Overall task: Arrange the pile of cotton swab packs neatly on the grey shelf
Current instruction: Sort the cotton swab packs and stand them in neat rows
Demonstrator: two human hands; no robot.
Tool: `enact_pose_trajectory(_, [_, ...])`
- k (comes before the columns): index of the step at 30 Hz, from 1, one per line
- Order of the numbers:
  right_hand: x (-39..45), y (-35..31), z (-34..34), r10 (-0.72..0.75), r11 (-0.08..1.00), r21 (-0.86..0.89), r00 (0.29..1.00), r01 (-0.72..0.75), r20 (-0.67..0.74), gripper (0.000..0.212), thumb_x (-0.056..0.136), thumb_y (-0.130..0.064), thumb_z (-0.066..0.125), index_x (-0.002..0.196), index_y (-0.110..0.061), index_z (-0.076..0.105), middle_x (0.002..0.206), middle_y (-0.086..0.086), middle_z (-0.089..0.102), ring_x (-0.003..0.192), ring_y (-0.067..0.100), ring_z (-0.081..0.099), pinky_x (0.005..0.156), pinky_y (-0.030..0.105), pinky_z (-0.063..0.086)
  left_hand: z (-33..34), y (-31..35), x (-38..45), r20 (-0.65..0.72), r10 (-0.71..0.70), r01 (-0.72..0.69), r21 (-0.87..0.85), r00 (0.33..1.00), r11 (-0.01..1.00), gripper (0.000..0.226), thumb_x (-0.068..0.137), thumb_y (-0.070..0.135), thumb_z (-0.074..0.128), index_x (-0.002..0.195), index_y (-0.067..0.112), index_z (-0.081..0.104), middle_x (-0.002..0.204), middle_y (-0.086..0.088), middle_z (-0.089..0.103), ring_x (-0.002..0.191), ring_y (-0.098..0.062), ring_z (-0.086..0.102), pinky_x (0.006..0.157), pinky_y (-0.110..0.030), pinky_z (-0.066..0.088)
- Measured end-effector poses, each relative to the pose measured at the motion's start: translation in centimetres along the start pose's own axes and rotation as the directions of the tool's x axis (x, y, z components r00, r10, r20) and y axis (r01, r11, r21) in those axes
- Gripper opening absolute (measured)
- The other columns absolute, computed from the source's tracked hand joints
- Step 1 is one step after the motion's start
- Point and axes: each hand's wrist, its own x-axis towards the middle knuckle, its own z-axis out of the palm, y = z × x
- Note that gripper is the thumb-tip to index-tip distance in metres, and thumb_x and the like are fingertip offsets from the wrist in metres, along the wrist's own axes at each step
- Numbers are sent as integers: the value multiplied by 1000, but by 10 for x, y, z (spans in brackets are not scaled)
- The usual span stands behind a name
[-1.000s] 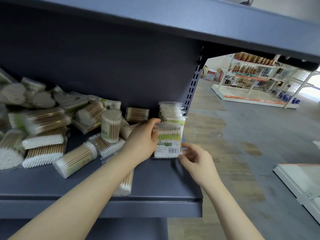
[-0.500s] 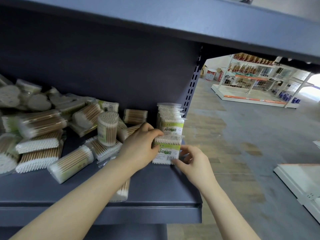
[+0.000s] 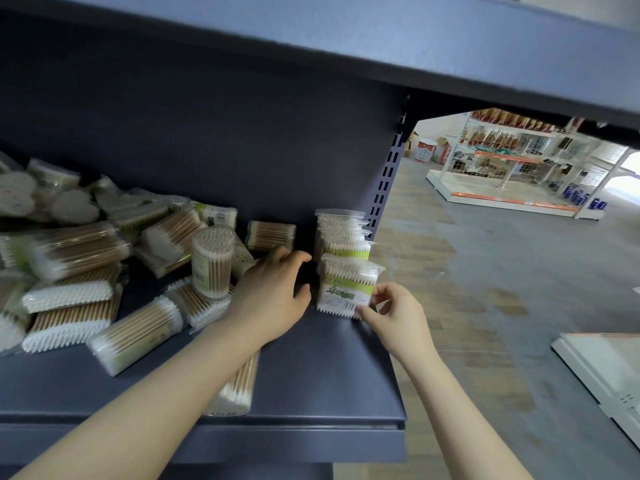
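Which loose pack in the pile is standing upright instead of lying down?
The round cotton swab tub just left of the left hand. It stands on end, swab tips facing up; the packs around it lie flat or tilted on the grey shelf.

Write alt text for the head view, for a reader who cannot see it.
Two bare hands stand a cotton swab pack upright at the right end of a grey shelf, in front of a row of packs: the right hand pinches its lower corner, the left hand is just off it. A loose pile lies left.

Shelf interior (image 3: pixel 207 140) dim, shadowed; daylight far right; wide-angle edge bending; slight softness.
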Motion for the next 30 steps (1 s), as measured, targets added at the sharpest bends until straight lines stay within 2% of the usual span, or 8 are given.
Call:
enact_pose_trajectory(5, [14,3,-3,-5,996,-91,1000,3,-24,14,77,-19,67,85,-18,56,86,-2,57,73,15,49,60,24,29,3,1,6,32,-26,26,-10,999,1000,39,92,30,49,130,24,44,126,4,44,111,-17,50,80,-26,37])
enact_pose_trajectory(10, [21,5,-3,-13,990,-140,999,9,-31,21,78,-22,66,97,-14,59,88,-3,56,74,14,49,62,25,31,11,4,17,133,-25,22,26,991,999,38,92,31,49,129,21,49,128,1,47,118,-19,46,95,-30,38])
enact_pose_trajectory(19, [21,9,-1,-31,990,-142,999,24,-41,19,76,-28,67,86,-21,52,87,-4,57,73,14,49,60,27,33,22,14,25,209,-24,16,39,978,999,32,91,34,50,119,19,55,118,-2,52,111,-21,49,89,-32,42])
enact_pose_trajectory(24, [24,9,0,-29,989,-144,999,25,-25,19,78,-26,66,86,-22,50,89,-4,56,74,14,49,61,27,33,25,19,24,231,-29,14,64,973,998,34,93,34,46,122,17,50,119,-3,49,112,-23,49,88,-35,43])
enact_pose_trajectory(30, [29,7,6,-22,981,-191,1000,22,4,24,80,-29,63,101,-21,58,92,-3,57,79,14,51,62,27,34,26,18,25,240,-41,25,70,970,997,35,93,34,46,122,16,49,119,-3,49,112,-24,49,88,-34,43])
